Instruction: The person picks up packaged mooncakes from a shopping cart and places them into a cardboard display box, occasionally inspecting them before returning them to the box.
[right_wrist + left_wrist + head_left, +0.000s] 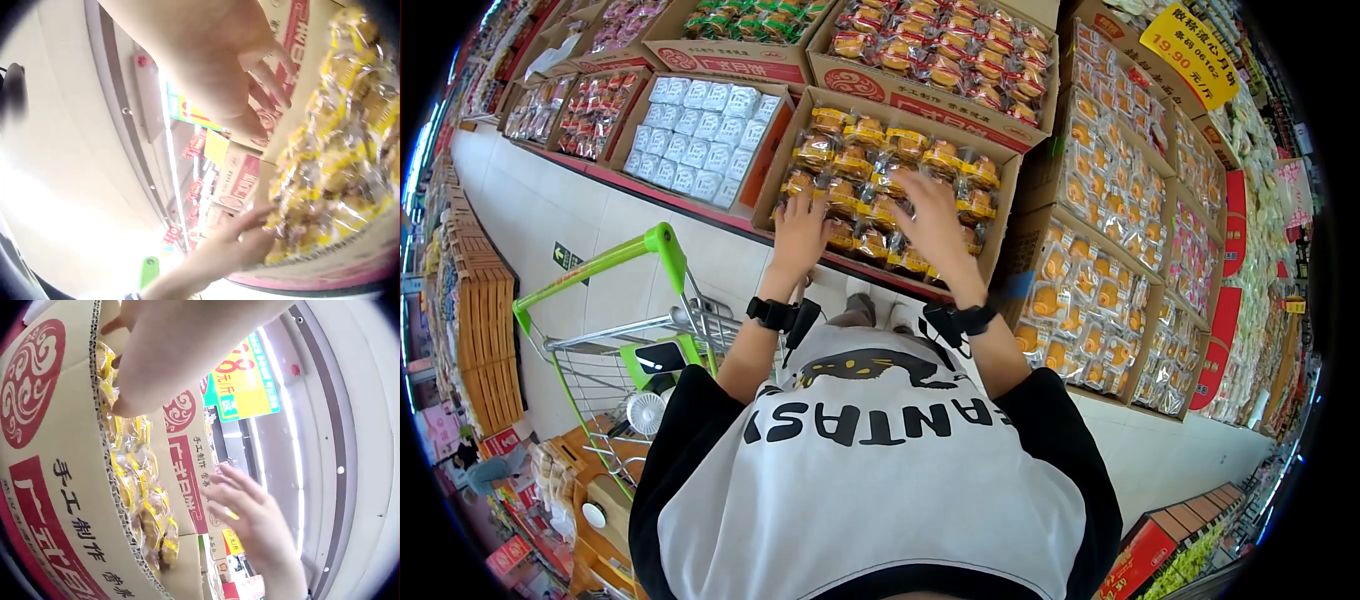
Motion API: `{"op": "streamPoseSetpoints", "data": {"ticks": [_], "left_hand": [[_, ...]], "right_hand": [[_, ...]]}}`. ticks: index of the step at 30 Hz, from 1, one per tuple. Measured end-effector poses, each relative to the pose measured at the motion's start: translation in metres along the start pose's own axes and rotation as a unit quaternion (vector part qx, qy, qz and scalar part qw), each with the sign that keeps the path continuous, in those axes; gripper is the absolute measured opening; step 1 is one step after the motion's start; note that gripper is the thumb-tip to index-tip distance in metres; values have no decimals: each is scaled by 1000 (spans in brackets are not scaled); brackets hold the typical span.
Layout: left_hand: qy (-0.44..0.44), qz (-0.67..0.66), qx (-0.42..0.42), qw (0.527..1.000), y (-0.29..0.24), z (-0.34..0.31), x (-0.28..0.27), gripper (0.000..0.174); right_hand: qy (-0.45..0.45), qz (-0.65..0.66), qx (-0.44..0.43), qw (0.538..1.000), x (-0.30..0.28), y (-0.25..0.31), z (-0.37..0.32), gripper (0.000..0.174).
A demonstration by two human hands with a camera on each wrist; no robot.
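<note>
An open cardboard box (1003, 195) on a slanted shop display holds several yellow-wrapped pastry packets (870, 140). Both my hands reach into it. My left hand (800, 235) lies with straight fingers on the packets at the box's near left. My right hand (930, 215) hovers or rests with spread fingers over the packets at the near right. The left wrist view shows the left hand (187, 344) above the box wall (56, 487) and the right hand (256, 519) beyond. In the right wrist view, the left hand's fingertips (265, 219) touch the packets (337, 156) under the right hand (212, 56).
A shopping cart with a green handle (600, 262) stands at my left hip. Neighbouring boxes hold white packets (700, 140), red-and-yellow packets (940, 45) and orange pastries (1090, 260). A yellow price sign (1190, 55) hangs at the upper right. Pale floor tiles run along the left.
</note>
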State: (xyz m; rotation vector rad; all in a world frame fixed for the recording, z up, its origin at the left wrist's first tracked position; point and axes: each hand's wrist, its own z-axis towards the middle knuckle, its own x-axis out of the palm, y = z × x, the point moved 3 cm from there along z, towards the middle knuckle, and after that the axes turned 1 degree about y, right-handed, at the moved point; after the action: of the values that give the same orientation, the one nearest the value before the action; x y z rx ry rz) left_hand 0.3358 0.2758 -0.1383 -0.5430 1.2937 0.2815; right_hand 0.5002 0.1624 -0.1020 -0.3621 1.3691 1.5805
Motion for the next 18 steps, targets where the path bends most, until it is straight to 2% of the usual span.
{"op": "streamPoseSetpoints", "data": {"ticks": [2,3,6,8,9,10,11,12,13,16,17,18], "left_hand": [[-4,-23,-84,996,15,-4,6,32],[-22,-12,-90,996,19,-4,8,25],[-25,19,-90,995,29,-7,16,24],[-26,25,-99,994,31,-5,17,24],[-24,29,-106,994,32,-5,18,23],[-25,31,-107,993,32,-4,19,23],[-23,42,-116,992,33,-3,21,23],[-21,53,-124,991,34,-2,23,23],[-23,56,-125,990,34,-1,26,23],[-38,69,-138,987,35,0,29,23],[-42,75,-139,986,35,-1,30,22],[-47,81,-141,986,35,-1,31,22]], "right_hand": [[-19,17,22,999,-44,28,11,34],[-57,64,-6,996,-66,40,15,32],[-151,136,-98,974,-134,92,14,25],[-210,125,-212,946,-172,126,-1,25],[-221,73,-259,937,-188,141,-15,29],[-72,79,-232,967,-216,155,-28,28],[-232,166,-402,870,-212,163,-40,22],[-256,157,-324,897,-222,179,-58,21],[-258,158,-326,896,-226,182,-65,21],[-317,108,-429,839,-238,188,-82,37],[-326,133,-509,785,-238,181,-74,37],[-327,134,-511,784,-240,175,-64,37]]}}
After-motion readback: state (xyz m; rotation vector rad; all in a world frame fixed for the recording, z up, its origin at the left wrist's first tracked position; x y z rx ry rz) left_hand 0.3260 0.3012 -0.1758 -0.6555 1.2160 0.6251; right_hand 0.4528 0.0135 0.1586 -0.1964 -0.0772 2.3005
